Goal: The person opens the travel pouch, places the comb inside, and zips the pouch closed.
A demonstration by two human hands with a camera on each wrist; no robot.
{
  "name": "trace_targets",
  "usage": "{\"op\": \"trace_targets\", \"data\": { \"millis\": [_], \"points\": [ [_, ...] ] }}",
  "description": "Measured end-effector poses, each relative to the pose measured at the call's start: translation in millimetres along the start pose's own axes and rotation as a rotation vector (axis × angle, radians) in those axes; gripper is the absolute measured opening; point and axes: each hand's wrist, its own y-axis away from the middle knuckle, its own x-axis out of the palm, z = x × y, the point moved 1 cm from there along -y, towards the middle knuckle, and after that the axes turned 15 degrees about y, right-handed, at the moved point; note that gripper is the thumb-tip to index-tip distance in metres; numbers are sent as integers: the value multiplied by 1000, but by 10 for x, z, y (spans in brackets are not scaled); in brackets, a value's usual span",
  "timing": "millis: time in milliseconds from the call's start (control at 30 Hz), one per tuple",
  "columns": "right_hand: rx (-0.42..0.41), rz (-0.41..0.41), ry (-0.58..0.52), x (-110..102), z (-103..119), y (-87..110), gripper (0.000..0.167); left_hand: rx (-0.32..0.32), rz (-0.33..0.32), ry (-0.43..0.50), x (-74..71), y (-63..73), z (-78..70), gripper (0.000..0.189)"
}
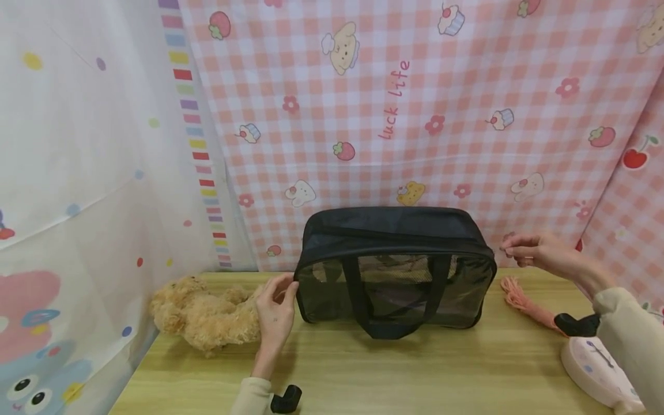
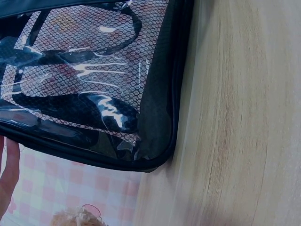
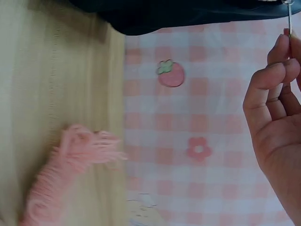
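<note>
A black bag [image 1: 394, 230] with see-through panels and mesh stands upright on the table, its two straps hanging down the front. At its left end, my left hand [image 1: 277, 305] holds the edge between thumb and fingers; only a little of that hand shows in the left wrist view. My right hand [image 1: 542, 253] is just off the upper right corner. In the right wrist view its fingertips pinch a thin metal zipper pull [image 3: 289, 19] at the bag's edge. The zipper's opening along the top is hard to make out.
A fluffy tan plush toy [image 1: 207, 317] lies left of my left hand. To the right are a bundle of pink yarn [image 1: 531, 305] and a pale pink clock-like object [image 1: 591, 369], partly behind my right sleeve. A checked cloth [image 1: 389, 167] hangs behind the wooden table [image 1: 404, 374].
</note>
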Motion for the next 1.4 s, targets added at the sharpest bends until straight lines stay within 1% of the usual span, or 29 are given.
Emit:
{"op": "trace_targets", "data": {
  "millis": [100, 200, 300, 533, 600, 667, 733, 800, 900, 1000, 1100, 1233, 1300, 1400],
  "points": [
    [-19, 27, -102, 51, -133, 38, 28, 6, 1, -1, 2, 8, 12, 13],
    [-42, 51, -162, 126, -256, 71, 30, 11, 4, -1, 5, 13, 22, 13],
    [-58, 55, -216, 194, -348, 83, 33, 12, 6, 7, 5, 8, 25, 13],
    [-40, 23, -309, 374, -469, 17, 35, 11, -5, 27, -18, -22, 22, 13],
    [-45, 18, -374, 443, -505, 1, 37, 14, -6, 23, -24, -26, 20, 13],
    [-81, 13, -470, 516, -551, -12, 40, 20, -6, 21, -25, -27, 21, 13],
    [-125, 5, -589, 592, -607, -21, 42, 26, -4, 19, -22, -27, 23, 13],
    [-201, 20, -720, 667, -679, -24, 45, 34, -1, 16, -16, -22, 27, 14],
    [-310, 76, -894, 785, -795, -25, 52, 35, 5, 21, -3, -11, 37, 14],
    [-395, 139, -1009, 893, -899, -37, 57, 30, 10, 25, 5, -1, 39, 14],
    [-446, 174, -1081, 971, -969, -59, 59, 28, 13, 26, 10, 6, 34, 14],
    [-494, 191, -1126, 1030, -998, -92, 60, 31, 14, 28, 9, 6, 27, 14],
    [-504, 191, -1138, 1050, -997, -109, 59, 29, 13, 32, 4, 1, 25, 14],
    [-494, 177, -1158, 1082, -988, -128, 57, 27, 8, 27, -7, -9, 22, 14]
  ]
}}
